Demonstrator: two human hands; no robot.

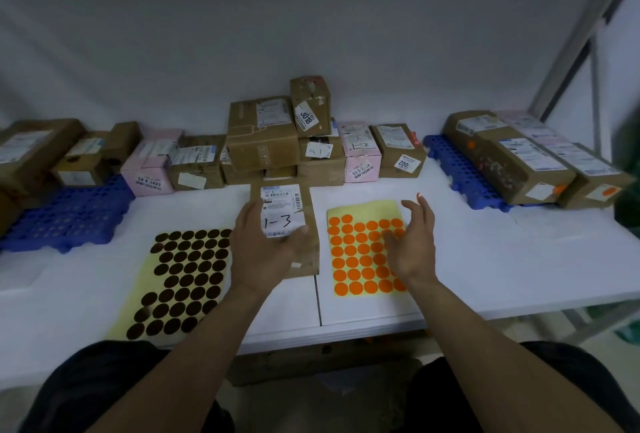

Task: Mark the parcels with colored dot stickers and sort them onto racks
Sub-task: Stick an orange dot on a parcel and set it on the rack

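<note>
parcel [294, 224] in left hand [263, 252]

White table [485, 259], brown-dot sheet [180, 280], orange-dot sheet [360, 256], blue racks [69, 214], parcels [263, 141]

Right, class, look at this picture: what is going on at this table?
A person is marking parcels at a white table. The left hand grips a brown parcel labelled 1-3. The right hand hovers open over the orange sticker sheet, with one orange dot stuck on a fingertip. A dark sticker sheet lies to the left. Marked boxes lie on the blue rack at right.
</note>
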